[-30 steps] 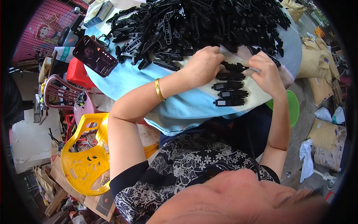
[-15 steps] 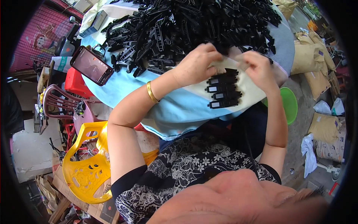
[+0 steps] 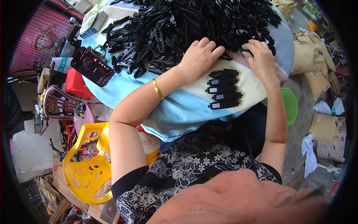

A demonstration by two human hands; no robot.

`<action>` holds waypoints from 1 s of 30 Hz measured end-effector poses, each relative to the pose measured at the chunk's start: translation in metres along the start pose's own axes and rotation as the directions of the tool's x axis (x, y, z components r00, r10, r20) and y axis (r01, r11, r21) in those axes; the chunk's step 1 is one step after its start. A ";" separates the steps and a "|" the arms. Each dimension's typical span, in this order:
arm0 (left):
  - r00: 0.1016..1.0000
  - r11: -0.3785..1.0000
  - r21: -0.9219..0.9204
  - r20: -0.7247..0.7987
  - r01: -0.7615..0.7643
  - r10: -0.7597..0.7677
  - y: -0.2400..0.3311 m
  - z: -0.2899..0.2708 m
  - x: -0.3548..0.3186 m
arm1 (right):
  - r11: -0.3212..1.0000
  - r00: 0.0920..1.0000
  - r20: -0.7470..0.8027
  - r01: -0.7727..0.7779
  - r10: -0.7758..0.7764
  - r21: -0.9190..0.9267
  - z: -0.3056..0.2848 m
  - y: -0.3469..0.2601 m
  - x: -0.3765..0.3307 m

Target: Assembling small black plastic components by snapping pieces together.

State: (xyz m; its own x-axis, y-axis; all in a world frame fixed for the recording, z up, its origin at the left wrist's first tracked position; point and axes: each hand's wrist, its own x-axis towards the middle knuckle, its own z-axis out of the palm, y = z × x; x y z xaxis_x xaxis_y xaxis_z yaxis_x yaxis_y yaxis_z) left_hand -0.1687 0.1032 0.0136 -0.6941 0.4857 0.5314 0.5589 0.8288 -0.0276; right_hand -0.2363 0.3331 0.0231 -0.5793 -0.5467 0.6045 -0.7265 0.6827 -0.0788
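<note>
A large heap of black plastic parts (image 3: 186, 22) covers the far side of the cloth-covered table. My left hand (image 3: 199, 61) reaches to the heap's near edge, fingers apart and bent over the parts, with a small black piece by the thumb. At the heap's right edge my right hand (image 3: 261, 61) rests with fingers spread; greyish coverings show on its fingertips. Nothing is visibly gripped in either hand, though the left fingertips are partly hidden. Between my forearms lies a neat column of several black plastic assemblies (image 3: 223, 89), some with a pale rectangle on top.
A lit phone (image 3: 91, 67) lies left on the blue and cream tablecloth (image 3: 171, 108), near a blue box (image 3: 94, 25). A yellow plastic chair (image 3: 89, 164) and a pink chair (image 3: 61, 104) stand left. A green basin (image 3: 289, 106) and brown sacks (image 3: 324, 127) are at right.
My hands were close together above the column of assemblies, fingers pinched. They have moved apart and forward to the heap's edge, with fingers opened. The phone's screen picture has changed.
</note>
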 end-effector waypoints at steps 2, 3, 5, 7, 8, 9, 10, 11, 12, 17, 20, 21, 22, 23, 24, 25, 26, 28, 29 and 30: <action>0.999 1.000 -0.001 0.035 0.000 0.000 0.000 -0.004 0.002 | 0.999 0.998 0.054 -0.018 0.016 0.031 -0.004 0.000 0.000; 0.999 1.000 -0.001 0.034 0.002 -0.002 0.000 -0.004 0.001 | 0.997 0.994 0.107 -0.035 0.029 0.063 -0.005 -0.001 0.001; 0.997 0.999 -0.019 0.076 0.036 -0.035 -0.001 -0.003 0.000 | 0.992 0.990 0.111 -0.093 0.082 0.091 -0.004 0.002 0.001; 0.991 0.967 -0.218 0.070 0.130 -0.118 0.003 -0.008 0.000 | 0.982 0.984 0.115 -0.149 0.135 0.118 -0.004 0.008 0.001; 0.977 0.888 -0.408 0.081 0.212 -0.196 0.005 -0.012 0.001 | 0.985 0.980 0.139 -0.154 0.143 0.071 -0.005 0.010 0.000; 0.977 0.887 -0.409 0.082 0.213 -0.197 0.008 -0.019 0.003 | 0.987 0.974 0.163 -0.161 0.155 0.024 -0.006 0.011 -0.001; 0.939 0.798 -0.497 0.224 0.342 -0.263 0.012 -0.027 0.006 | 0.987 0.974 0.165 -0.162 0.156 0.024 -0.006 0.011 -0.001; 0.879 0.687 -0.555 0.368 0.469 -0.303 0.013 -0.030 0.008 | 0.984 0.970 0.178 -0.175 0.166 0.037 -0.006 0.011 0.000; 0.879 0.687 -0.555 0.368 0.469 -0.303 0.013 -0.030 0.007 | 0.981 0.966 0.191 -0.187 0.174 0.050 -0.006 0.010 0.002; 0.918 0.761 -0.535 0.343 0.367 -0.201 0.004 -0.019 0.000 | 0.886 0.941 0.198 -0.327 0.273 0.330 -0.008 0.005 0.004; 0.912 0.915 -0.271 0.363 0.299 -0.191 0.016 -0.024 -0.001 | 0.944 0.986 0.055 -0.168 0.159 0.285 -0.007 0.005 0.002; 0.957 0.944 -0.284 0.277 0.166 -0.084 0.013 -0.024 -0.002 | 0.982 0.997 -0.073 -0.001 0.015 0.191 -0.006 0.003 0.002; 0.957 0.945 -0.284 0.279 0.164 -0.082 0.012 -0.024 -0.003 | 0.982 0.997 -0.073 -0.003 0.018 0.191 -0.007 0.000 0.003; 0.960 0.968 -0.240 0.279 0.076 -0.007 0.011 -0.025 -0.002 | 0.992 0.984 -0.175 0.062 -0.042 0.110 -0.011 -0.003 0.004; 0.957 0.981 -0.194 0.282 -0.010 0.065 0.009 -0.026 -0.003 | 0.992 0.957 -0.267 0.121 -0.110 0.024 -0.016 -0.009 0.007; 0.957 0.982 -0.191 0.284 -0.003 0.059 0.006 -0.025 -0.005 | 0.988 0.970 -0.222 0.125 -0.101 0.096 -0.023 -0.019 0.007; 0.956 0.983 -0.179 0.279 -0.038 0.088 0.002 -0.023 -0.008 | 0.977 0.991 -0.102 0.101 -0.083 0.187 -0.024 -0.027 0.004; 0.954 0.981 -0.175 0.269 -0.084 0.130 -0.001 -0.022 -0.008 | 0.942 0.983 0.170 0.006 -0.067 0.335 -0.027 -0.036 -0.006; 0.952 0.977 -0.201 0.276 -0.077 0.132 -0.001 -0.023 -0.007 | 0.943 0.983 0.170 0.004 -0.065 0.334 -0.023 -0.035 -0.008; 0.949 0.972 -0.226 0.285 -0.069 0.133 -0.002 -0.025 -0.007 | 0.933 0.979 0.193 -0.016 -0.058 0.361 -0.018 -0.035 -0.011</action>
State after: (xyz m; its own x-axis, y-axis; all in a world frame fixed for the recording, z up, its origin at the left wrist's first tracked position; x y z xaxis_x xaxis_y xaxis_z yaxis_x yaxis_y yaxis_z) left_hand -0.1535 0.0914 0.0308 -0.7135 0.6507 0.2598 0.6934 0.7090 0.1284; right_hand -0.1977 0.3235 0.0336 -0.5971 -0.6685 0.4434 -0.8013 0.4707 -0.3694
